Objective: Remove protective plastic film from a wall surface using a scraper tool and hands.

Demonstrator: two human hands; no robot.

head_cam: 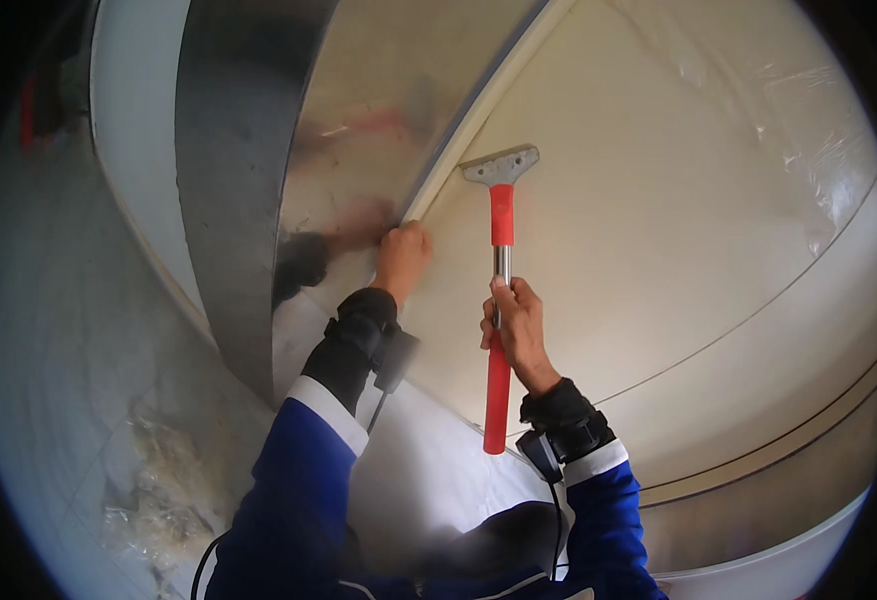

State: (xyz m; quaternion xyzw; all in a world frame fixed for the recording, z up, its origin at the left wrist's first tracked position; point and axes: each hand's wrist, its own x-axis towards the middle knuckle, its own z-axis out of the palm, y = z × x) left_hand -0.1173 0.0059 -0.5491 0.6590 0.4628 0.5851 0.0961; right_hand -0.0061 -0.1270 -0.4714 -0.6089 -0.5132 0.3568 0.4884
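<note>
My right hand (517, 322) grips a long-handled scraper (502, 210) by its bare metal shaft, thumb along the front. The scraper has red sleeves and a wide grey metal head, which points away from me over a large cream panel (633, 225). My left hand (403, 255) has its fingers curled at the cream edge strip (476, 120), where the panel meets a shiny metal sheet (363, 97). Its fingertips are hidden, so whether they pinch the strip cannot be told. That sheet mirrors the hand and the red tool.
Clear plastic film (806, 150) clings to the panel's far right part. Crumpled film (161, 495) lies on the pale floor (41, 315) at lower left. A dark metal side face (236, 187) stands left of the shiny sheet. Cables hang from the devices strapped to both wrists.
</note>
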